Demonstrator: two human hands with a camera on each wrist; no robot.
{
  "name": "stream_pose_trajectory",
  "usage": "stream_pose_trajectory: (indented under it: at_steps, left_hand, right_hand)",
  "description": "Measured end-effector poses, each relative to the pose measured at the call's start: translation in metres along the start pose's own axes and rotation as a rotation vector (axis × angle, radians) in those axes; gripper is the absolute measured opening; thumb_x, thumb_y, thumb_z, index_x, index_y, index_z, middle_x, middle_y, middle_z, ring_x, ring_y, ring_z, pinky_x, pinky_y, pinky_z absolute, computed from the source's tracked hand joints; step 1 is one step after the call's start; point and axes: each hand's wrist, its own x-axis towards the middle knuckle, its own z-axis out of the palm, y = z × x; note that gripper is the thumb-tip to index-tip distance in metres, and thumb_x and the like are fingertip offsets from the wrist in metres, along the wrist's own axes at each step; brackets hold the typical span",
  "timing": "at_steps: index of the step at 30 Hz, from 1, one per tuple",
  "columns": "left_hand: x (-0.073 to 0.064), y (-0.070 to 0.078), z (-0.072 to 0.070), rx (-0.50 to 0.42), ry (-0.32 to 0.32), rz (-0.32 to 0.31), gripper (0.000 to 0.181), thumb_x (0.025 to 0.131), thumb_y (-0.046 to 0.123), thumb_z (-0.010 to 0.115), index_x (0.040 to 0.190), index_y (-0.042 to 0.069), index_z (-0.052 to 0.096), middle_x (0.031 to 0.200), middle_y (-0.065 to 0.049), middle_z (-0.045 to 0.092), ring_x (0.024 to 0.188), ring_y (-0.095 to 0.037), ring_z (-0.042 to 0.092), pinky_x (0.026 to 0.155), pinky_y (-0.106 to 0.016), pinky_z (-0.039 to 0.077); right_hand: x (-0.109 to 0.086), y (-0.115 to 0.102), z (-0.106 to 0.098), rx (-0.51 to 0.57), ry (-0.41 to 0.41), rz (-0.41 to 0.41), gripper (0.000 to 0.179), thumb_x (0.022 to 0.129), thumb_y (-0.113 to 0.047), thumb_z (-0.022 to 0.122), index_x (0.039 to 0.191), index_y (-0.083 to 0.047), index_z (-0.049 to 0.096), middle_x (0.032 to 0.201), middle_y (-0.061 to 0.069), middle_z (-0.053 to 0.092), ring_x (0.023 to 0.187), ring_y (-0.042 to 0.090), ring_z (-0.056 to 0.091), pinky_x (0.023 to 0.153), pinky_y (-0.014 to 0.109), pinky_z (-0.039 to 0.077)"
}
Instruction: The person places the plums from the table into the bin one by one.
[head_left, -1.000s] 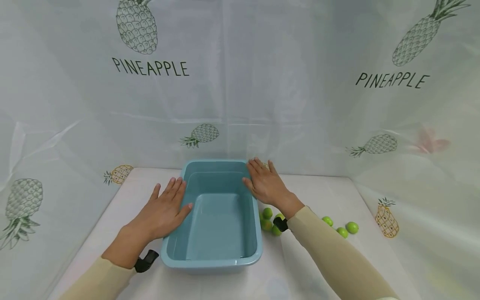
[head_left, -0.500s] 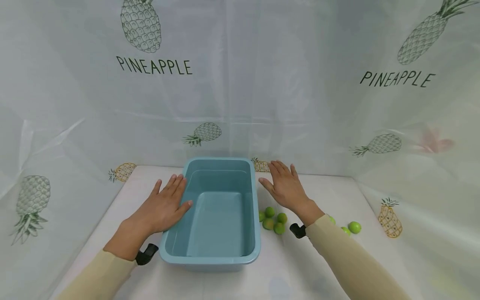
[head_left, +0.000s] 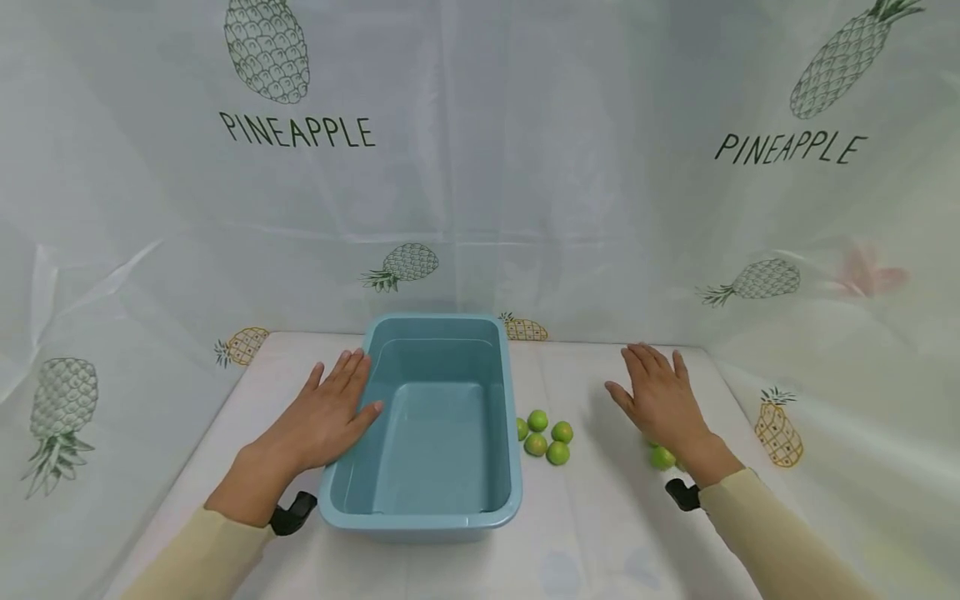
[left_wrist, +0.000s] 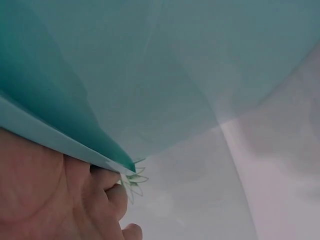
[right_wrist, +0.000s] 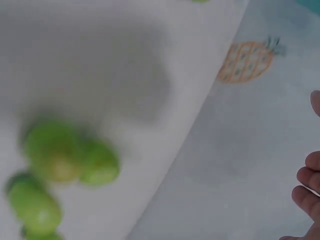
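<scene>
A blue rectangular plastic basin [head_left: 420, 525] stands on the white table. My left hand [head_left: 318, 417] rests on its left rim with straight fingers; in the left wrist view the palm lies under the lip of the basin wall [left_wrist: 125, 90]. My right hand [head_left: 663, 404] hovers to the right, fingers extended and holding nothing, above some small green limes [head_left: 663, 457] that it partly hides. Blurred limes [right_wrist: 55, 155] also appear below it in the right wrist view. Several more limes [head_left: 536, 444] lie in a cluster just right of the basin.
A white curtain [head_left: 480, 167] printed with pineapples hangs behind and around the table [head_left: 600, 533]. The table's far edge meets the curtain just behind the basin.
My right hand has left the basin's right rim and moved rightward, past the near lime cluster to over the farther limes. The left hand and the basin have stayed put.
</scene>
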Motion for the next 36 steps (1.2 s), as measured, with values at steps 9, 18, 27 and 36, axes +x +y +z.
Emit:
stream_pose_trajectory:
  at_steps: [9,18,27,36]
  left_hand:
    - [-0.005,-0.002,-0.004,-0.008,0.007,0.007,0.072,0.112,0.039,0.045,0.165,-0.006,0.024,0.173,-0.025,0.021,0.161,-0.047,0.015,0.126,-0.074,0.009]
    - [-0.004,-0.003,-0.002,-0.003,0.013,0.007,0.072,0.112,0.04,0.044,0.165,-0.004,0.024,0.173,-0.023,0.021,0.161,-0.046,0.016,0.127,-0.072,0.008]
    - [-0.003,-0.002,-0.003,-0.005,0.011,0.003,0.072,0.112,0.04,0.045,0.165,-0.005,0.023,0.174,-0.023,0.02,0.162,-0.046,0.015,0.128,-0.071,0.009]
    - [-0.002,-0.002,-0.002,-0.004,0.006,-0.002,0.074,0.113,0.043,0.042,0.166,-0.004,0.021,0.174,-0.023,0.019,0.162,-0.045,0.013,0.128,-0.071,0.008]
  right_hand:
    - [-0.045,0.084,-0.012,-0.157,0.123,-0.171,0.061,0.107,-0.049,0.057,0.13,0.007,0.063,0.129,0.025,0.065,0.123,0.047,0.058,0.107,0.081,0.036]
    - [-0.084,0.134,-0.018,-0.263,0.015,-0.329,0.095,0.107,-0.064,0.001,0.123,0.005,0.064,0.12,0.023,0.067,0.115,0.045,0.06,0.106,0.077,0.037]
    - [-0.104,0.146,0.0,-0.313,-0.011,-0.484,0.079,0.108,-0.056,0.004,0.116,-0.001,0.06,0.115,0.019,0.065,0.111,0.041,0.058,0.099,0.068,0.044]
    - [-0.108,0.144,0.012,-0.366,-0.025,-0.51,0.08,0.107,-0.05,-0.002,0.113,-0.001,0.062,0.111,0.018,0.064,0.105,0.04,0.057,0.092,0.062,0.047]
